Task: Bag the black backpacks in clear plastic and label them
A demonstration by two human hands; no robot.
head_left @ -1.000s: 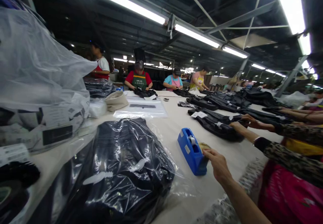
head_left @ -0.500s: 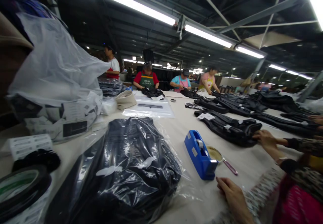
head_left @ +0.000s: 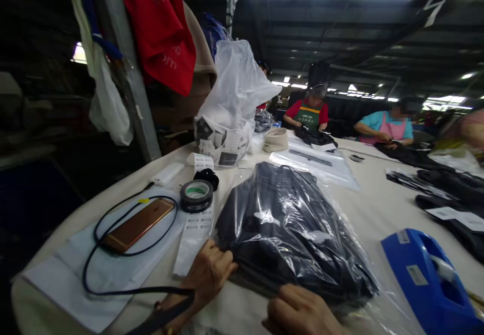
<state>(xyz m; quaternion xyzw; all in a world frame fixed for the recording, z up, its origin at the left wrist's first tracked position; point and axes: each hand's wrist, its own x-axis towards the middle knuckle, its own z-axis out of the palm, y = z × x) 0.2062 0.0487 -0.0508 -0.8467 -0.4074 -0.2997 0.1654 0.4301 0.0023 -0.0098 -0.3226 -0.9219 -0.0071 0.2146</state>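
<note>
a clear bag (head_left: 297, 237) holds black fabric (head_left: 276, 189); a whitish bag (head_left: 236, 90), paper tags (head_left: 231, 143). the clear bag lies before both hands: the left hand (head_left: 214, 268) pinches its edge, the right hand (head_left: 300, 311) is curled, grip unclear.

The bare left hand (head_left: 212, 268) has a small dark band (head_left: 157, 306), perhaps a bracelet, at its wrist; the right hand (head_left: 300, 311) is bare.

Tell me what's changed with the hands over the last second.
The right hand has left the blue tape dispenser and moved left to the near edge of the bagged bundle; whether it grips anything is unclear. The left hand has come into view at the bundle's near left corner. The view swung left, revealing a phone. Bundle and dispenser stayed put.
</note>
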